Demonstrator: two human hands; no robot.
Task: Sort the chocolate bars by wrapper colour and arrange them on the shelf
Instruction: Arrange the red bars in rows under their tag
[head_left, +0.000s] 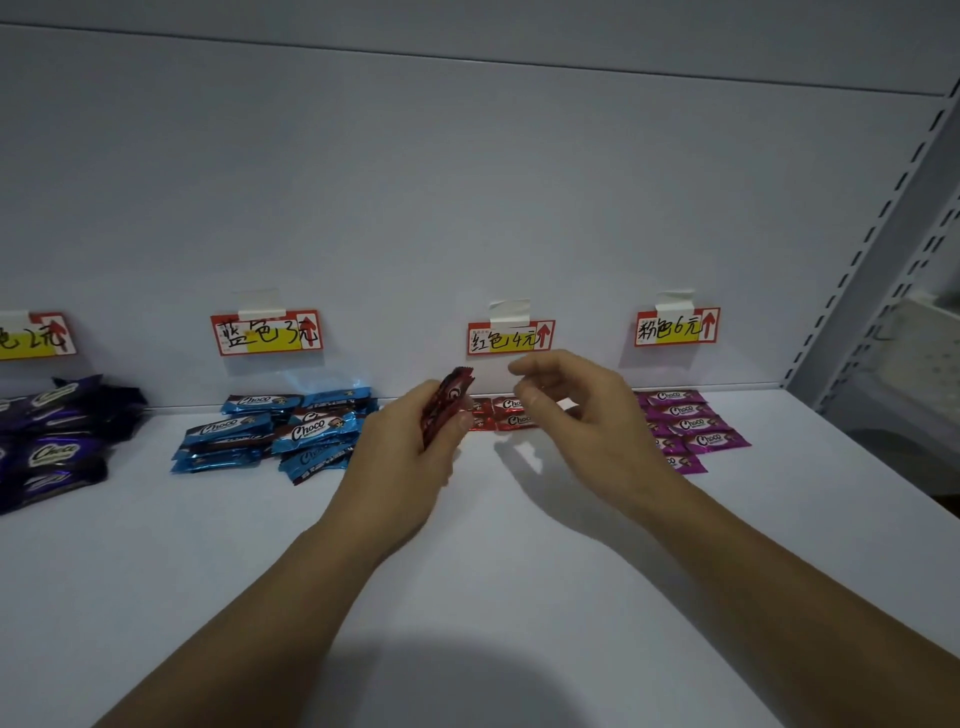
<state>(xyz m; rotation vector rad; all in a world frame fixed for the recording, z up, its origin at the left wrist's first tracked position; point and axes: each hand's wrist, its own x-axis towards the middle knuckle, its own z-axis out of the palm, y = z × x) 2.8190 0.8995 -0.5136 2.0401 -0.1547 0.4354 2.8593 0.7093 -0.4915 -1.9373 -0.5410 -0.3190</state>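
L hand (410, 452) grips a small stack of red bars (448, 402), fingers curled round it; the stack is tilted up, edge-on to the camera, its crimped top end poking above the fingers. R hand (587, 421) hovers just right of it, half open, fingers loosely bent, thumb close under the index finger, holding nothing that shows; the two hands are near each other but apart.

Beyond the R hand's fingertips lie the shelved red bars (506, 413), flat, in a short row against the back panel (467, 182), right below the red price tag (511, 338). The shelf (519, 597) is white and flat; its back edge meets the panel behind the piles.

Left of the L hand the blue bars (270, 431) sit in a loose heap under the blue price tag (266, 332), the nearest one close to the L hand; further left, dark purple bars (52, 441) are heaped and run out of frame, w/ a fourth tag (31, 335) cut by the frame edge. Right of the R hand, pink bars (685, 426) lie in neat overlapping rows under the pink price tag (677, 326), partly hidden by the R wrist.

Bare shelf shows btw. the blue heap and the red row; also across the whole front under both forearms; also on the far right up to the slotted upright (893, 223).
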